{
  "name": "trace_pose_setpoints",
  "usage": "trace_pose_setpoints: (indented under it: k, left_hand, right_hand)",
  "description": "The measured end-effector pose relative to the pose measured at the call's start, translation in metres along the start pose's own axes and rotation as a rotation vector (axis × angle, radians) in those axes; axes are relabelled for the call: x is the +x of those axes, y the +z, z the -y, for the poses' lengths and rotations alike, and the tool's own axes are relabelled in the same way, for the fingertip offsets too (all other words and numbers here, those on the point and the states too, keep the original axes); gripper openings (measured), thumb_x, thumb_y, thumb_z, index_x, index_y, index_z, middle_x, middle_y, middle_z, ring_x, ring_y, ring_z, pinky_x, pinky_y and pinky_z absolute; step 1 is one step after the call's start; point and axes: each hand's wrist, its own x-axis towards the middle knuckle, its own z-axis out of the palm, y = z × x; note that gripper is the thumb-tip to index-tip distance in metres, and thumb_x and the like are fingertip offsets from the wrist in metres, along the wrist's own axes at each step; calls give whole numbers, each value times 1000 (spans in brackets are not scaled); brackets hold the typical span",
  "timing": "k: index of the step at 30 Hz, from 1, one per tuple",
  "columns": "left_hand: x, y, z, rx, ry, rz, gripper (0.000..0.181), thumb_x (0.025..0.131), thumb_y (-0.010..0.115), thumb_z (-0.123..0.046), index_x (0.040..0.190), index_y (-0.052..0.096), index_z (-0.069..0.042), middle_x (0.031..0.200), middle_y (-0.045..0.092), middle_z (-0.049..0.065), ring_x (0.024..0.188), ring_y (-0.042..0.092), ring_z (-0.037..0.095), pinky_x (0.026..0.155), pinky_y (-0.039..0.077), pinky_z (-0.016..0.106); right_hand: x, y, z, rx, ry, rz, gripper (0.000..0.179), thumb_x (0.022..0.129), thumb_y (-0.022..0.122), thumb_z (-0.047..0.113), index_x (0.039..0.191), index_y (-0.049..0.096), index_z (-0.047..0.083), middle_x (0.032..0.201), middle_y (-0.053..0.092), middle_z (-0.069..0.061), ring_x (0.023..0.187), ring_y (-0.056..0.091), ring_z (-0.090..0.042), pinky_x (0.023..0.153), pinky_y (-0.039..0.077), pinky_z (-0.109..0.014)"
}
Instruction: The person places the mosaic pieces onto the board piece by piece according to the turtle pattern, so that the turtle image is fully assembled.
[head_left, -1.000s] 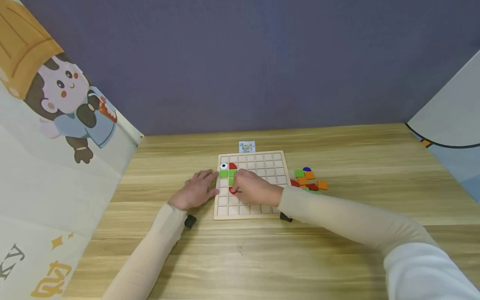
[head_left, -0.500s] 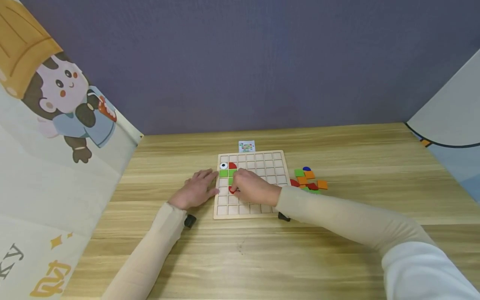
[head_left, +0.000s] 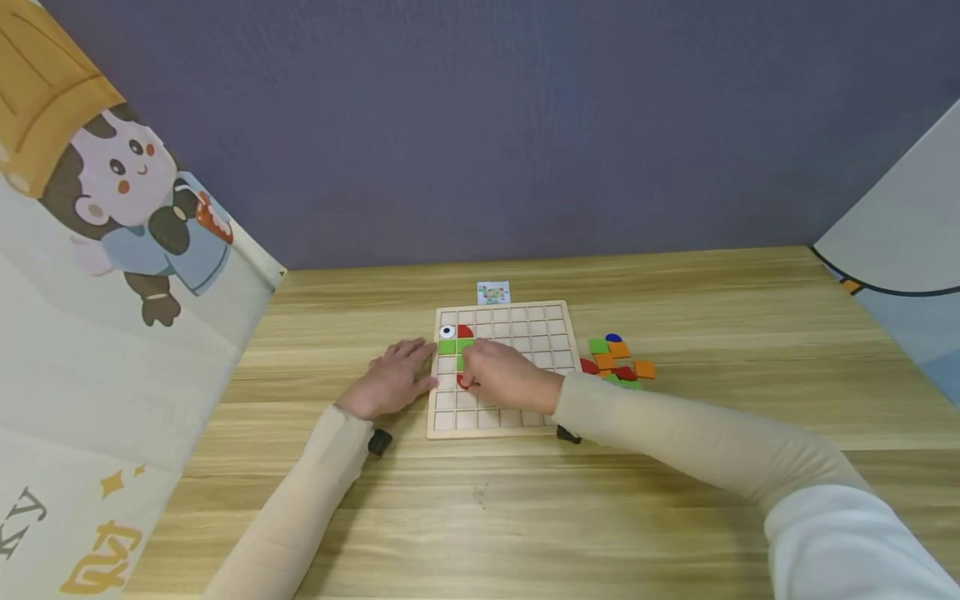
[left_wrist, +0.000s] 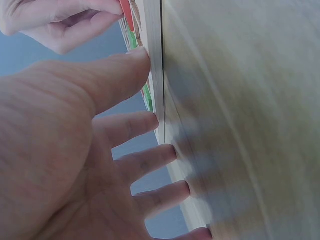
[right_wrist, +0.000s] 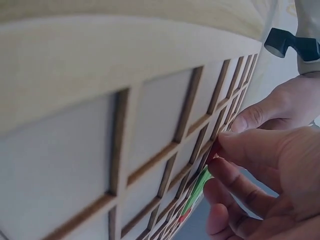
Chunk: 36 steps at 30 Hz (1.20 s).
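A wooden grid board (head_left: 536,314) lies on the table under both hands. My right hand (head_left: 512,377) reaches across it and pinches a red tile with a curved edge (right_wrist: 214,150) between thumb and index finger, at a cell in the second column. Fingers partly cover this tile in the head view. Beside the board's left edge, my left hand (head_left: 388,380) lies with fingers spread, thumb and fingertips along the frame. Set in the upper left cells are a white eye tile (head_left: 447,332), a red quarter-round tile (head_left: 465,332) and several green square tiles (head_left: 447,347).
Right of the board lies a loose pile of tiles, among them orange squares (head_left: 645,369), a green square (head_left: 598,346) and a blue rounded piece (head_left: 613,338). A small picture card (head_left: 493,292) sits behind the board. A dark wall panel (head_left: 525,150) rises at the table's back.
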Motion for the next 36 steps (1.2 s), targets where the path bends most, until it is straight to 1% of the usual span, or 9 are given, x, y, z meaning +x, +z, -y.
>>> trace_pose_setpoints:
  k: [2,4,5,8,17,23,28,32,36]
  left_hand:
    - [0,0,0,0,1,-2,63,98,49,-37,149,28,-8,153,20,17,138,17,41,102,21,65]
    - [0,0,0,1,2,-6,62,98,50,-37,149,28,-8,153,20,18,138,17,41,102,21,65]
    - [0,1,0,1,4,-9,62,98,50,-36,149,28,-7,153,21,18,137,17,41,102,22,65]
    - [1,1,0,2,2,-10,62,98,50,-36,149,28,-7,153,21,18,137,18,41,102,22,65]
    - [-1,0,-1,7,6,-5,63,98,49,-37,149,27,-8,154,20,17,138,17,41,102,22,65]
    - [-1,0,-1,4,12,-13,63,98,50,-37,149,28,-7,153,21,17,138,17,41,102,22,65]
    - [-2,0,-1,2,10,-16,63,98,50,-37,149,28,-7,153,21,17,138,18,41,102,22,65]
    - [-2,0,-1,2,10,-13,63,98,49,-37,149,27,-7,153,21,17,138,18,40,101,22,65]
    - [-2,-1,-2,-1,8,-10,63,98,49,-37,149,27,-7,153,20,17,138,17,40,101,22,66]
  right_hand:
    - [0,0,0,-3,-1,-6,10,79,73,4,87,77,9,84,65,2,77,57,-12,81,48,-27]
    - [0,0,0,-3,5,-10,10,79,73,4,86,78,10,83,65,2,76,56,-12,75,48,-24]
    - [0,0,0,-2,9,-9,10,79,73,4,86,78,10,83,65,2,76,55,-11,70,47,-22]
    - [1,0,0,3,13,-6,10,80,72,3,84,78,11,79,64,3,74,53,-10,68,46,-22]
    - [2,-1,0,63,15,21,11,80,71,2,85,78,10,78,64,3,75,54,-8,69,46,-21]
    - [2,-1,-4,88,-38,8,14,81,69,-1,82,78,9,76,62,3,71,53,-8,67,46,-22]
    - [2,0,-6,112,-60,14,15,81,68,-3,84,78,9,79,63,1,73,53,-8,71,46,-24]
    - [2,0,-5,129,-51,18,17,80,69,-3,85,78,10,82,63,2,76,54,-9,74,46,-23]
    - [1,-1,-5,138,-20,17,18,79,70,-3,87,78,11,84,65,3,80,55,-9,76,46,-23]
